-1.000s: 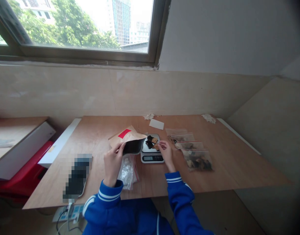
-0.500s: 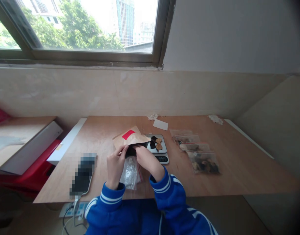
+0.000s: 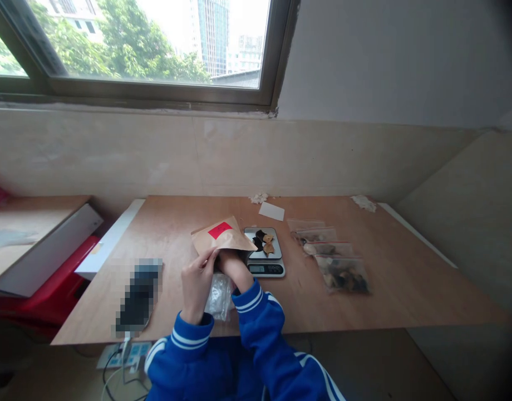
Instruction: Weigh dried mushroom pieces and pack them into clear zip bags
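My left hand pinches the rim of a brown kraft paper pouch with a red label, its mouth facing me. Inside that mouth is my right hand, reaching in up to around the wrist, so its fingers are hidden. Just right of the pouch stands a white kitchen scale with a lit display. Several dried pieces, some black and some tan, lie on its metal plate. Below the pouch, partly behind my right forearm, is a stack of clear zip bags.
A row of zip bags filled with dried pieces lies right of the scale. A white card and crumpled tissue are behind it. At the left lies a phone on a cable, with a power strip below the table edge.
My right hand left the dried pieces on the scale, crossed leftward and went into the pouch, now deeper than half a second ago. The left hand kept its hold on the pouch.
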Motion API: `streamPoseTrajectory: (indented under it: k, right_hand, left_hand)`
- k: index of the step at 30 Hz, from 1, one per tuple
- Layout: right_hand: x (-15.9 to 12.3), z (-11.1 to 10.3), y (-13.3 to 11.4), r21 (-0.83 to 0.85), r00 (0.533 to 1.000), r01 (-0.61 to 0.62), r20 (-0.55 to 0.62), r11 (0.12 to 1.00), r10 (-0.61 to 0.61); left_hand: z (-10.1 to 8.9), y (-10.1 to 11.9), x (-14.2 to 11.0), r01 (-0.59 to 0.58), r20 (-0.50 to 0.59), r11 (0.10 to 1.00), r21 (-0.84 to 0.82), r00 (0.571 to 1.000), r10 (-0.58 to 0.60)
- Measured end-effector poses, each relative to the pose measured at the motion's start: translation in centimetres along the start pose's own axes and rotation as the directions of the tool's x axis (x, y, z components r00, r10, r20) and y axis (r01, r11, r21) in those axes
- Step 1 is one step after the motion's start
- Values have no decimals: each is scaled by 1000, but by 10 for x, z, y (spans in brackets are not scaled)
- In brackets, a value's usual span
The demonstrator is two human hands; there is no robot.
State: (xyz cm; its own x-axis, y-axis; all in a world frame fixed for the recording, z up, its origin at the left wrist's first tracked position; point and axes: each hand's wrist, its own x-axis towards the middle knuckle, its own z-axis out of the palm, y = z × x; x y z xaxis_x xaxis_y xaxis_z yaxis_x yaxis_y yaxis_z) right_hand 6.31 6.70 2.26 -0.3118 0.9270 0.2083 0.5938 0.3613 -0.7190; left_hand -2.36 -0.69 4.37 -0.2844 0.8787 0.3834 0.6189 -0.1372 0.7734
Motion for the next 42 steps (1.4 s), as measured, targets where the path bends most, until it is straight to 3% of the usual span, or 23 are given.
streamPoseTrajectory:
  k: [10, 15, 19, 22, 24, 26, 29, 33, 36, 39, 42]
  right_hand:
    - [-55, -48, -19, 105, 998, -40, -36, 994, 45]
    - [-82, -85, -21, 266, 993, 35, -116, 963, -4]
    - [-101, -107, 27, 389, 968, -32, -219, 920, 127]
    - [-99, -108, 84, 311, 850, -105, -465, 945, 247]
    - [-89, -102, 119, 233, 771, -156, -579, 960, 266]
    - [-75, -95, 142, 184, 754, -187, -603, 965, 261]
    - [-59, -84, 156, 167, 783, -205, -564, 964, 264]
    - [-61, -78, 154, 163, 855, -194, -456, 967, 249]
    - [-76, -82, 143, 67, 836, -196, -510, 978, 202]
    - [-92, -89, 110, 8, 786, -116, -611, 993, 97]
    - [-102, -93, 53, 124, 815, 61, -579, 990, 23]
  left_hand:
    - [-2, 7, 3, 3, 8, 1000, -4, 1000, -3]
    - [-3, 6, 9, 20, -8, 1000, -4, 1000, -20]
    - [-7, 7, 13, 45, -35, 999, 23, 998, -44]
    - [-8, 8, 13, 38, -35, 999, 26, 999, -37]
    - [-8, 8, 12, 32, -27, 999, 23, 999, -31]
    - [-7, 8, 11, 36, -23, 999, 25, 999, -35]
    - [-7, 8, 12, 50, -26, 998, 33, 998, -49]
    - [-8, 9, 13, 49, -27, 998, 35, 998, -48]
    - [-8, 9, 13, 35, -27, 999, 24, 999, -34]
    - [-7, 9, 12, 25, -29, 1000, 18, 999, -24]
    - [-6, 9, 11, 17, -27, 1000, 13, 999, -17]
